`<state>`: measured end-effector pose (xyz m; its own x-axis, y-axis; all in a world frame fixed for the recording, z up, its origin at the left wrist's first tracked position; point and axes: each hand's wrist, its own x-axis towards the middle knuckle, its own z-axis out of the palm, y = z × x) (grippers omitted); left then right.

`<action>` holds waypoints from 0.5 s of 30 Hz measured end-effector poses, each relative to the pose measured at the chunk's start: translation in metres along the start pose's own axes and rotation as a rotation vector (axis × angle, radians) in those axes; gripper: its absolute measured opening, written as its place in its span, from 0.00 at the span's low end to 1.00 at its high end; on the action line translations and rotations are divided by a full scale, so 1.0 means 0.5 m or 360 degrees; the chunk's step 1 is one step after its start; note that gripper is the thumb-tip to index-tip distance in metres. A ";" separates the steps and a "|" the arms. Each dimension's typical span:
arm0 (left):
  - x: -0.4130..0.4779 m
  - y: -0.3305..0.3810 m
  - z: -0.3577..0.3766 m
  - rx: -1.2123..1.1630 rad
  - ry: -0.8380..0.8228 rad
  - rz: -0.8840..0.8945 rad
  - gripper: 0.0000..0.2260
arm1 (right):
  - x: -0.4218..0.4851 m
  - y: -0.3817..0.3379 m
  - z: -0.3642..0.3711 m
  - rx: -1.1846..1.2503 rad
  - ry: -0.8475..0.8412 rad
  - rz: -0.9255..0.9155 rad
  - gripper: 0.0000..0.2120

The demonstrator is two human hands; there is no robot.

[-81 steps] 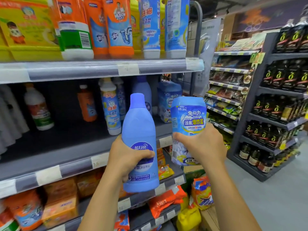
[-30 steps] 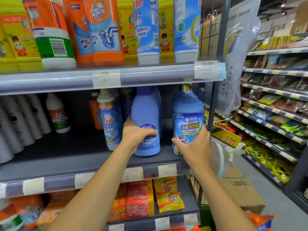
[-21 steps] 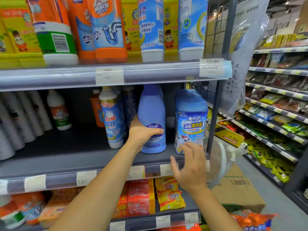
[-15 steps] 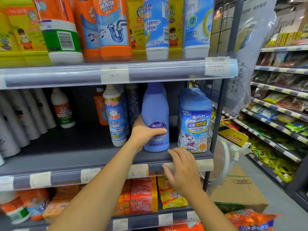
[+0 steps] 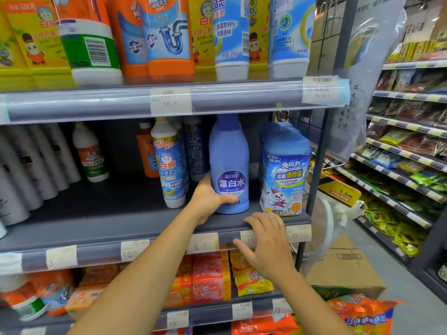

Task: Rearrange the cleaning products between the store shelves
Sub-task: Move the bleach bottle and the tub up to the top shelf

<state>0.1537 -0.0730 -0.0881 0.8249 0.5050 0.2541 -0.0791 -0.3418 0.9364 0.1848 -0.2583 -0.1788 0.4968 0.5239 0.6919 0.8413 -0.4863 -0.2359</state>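
Observation:
A tall periwinkle bleach bottle (image 5: 229, 165) stands upright on the grey middle shelf (image 5: 101, 226). My left hand (image 5: 208, 198) grips its lower left side, thumb across the front below the label. To its right stands a light-blue canister (image 5: 285, 175) with a rabbit picture, with more of the same behind it. My right hand (image 5: 264, 240) holds nothing; its fingers rest on the shelf's front edge by the price strip, just below the canister.
A white-and-blue cleaner bottle (image 5: 170, 165) stands left of the bleach, with an orange bottle (image 5: 146, 153) behind. The top shelf (image 5: 217, 102) carries tall cleaner bottles close overhead. Orange and yellow packs (image 5: 210, 276) fill the shelf below. A cardboard box (image 5: 343, 269) sits on the aisle floor.
Both products went from held in the air onto the middle shelf. My right hand let go of the canister and dropped to the shelf edge. My left hand stays on the bleach bottle.

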 end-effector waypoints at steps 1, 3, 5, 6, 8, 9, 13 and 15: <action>0.002 -0.001 0.001 -0.0011 -0.0009 0.0001 0.29 | 0.000 -0.001 0.000 0.0001 0.0006 0.0000 0.23; 0.005 -0.003 0.002 -0.0046 -0.0034 -0.0002 0.29 | -0.001 -0.003 0.000 0.0003 0.0009 0.0004 0.23; 0.007 -0.004 0.004 -0.0070 -0.0048 -0.0006 0.28 | 0.000 -0.004 -0.002 0.0006 0.0005 0.0015 0.23; 0.008 -0.005 0.005 -0.0081 -0.0049 -0.0009 0.28 | 0.000 -0.005 -0.002 0.0009 -0.0001 0.0022 0.23; 0.009 -0.007 0.007 -0.0110 -0.0051 -0.0015 0.28 | 0.000 -0.005 -0.003 0.0015 -0.0012 0.0035 0.23; 0.009 -0.008 0.007 -0.0122 -0.0055 -0.0017 0.28 | -0.001 -0.006 -0.004 0.0015 -0.0017 0.0039 0.23; 0.006 -0.007 0.006 -0.0132 -0.0086 -0.0020 0.28 | 0.001 -0.009 -0.005 0.0018 -0.0034 0.0058 0.22; 0.003 -0.006 0.005 -0.0119 -0.0106 -0.0041 0.28 | 0.002 -0.012 -0.008 0.0027 -0.0041 0.0072 0.22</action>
<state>0.1565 -0.0729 -0.0912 0.8625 0.4581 0.2150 -0.0966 -0.2680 0.9586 0.1794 -0.2578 -0.1741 0.5398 0.5194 0.6625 0.8212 -0.4980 -0.2786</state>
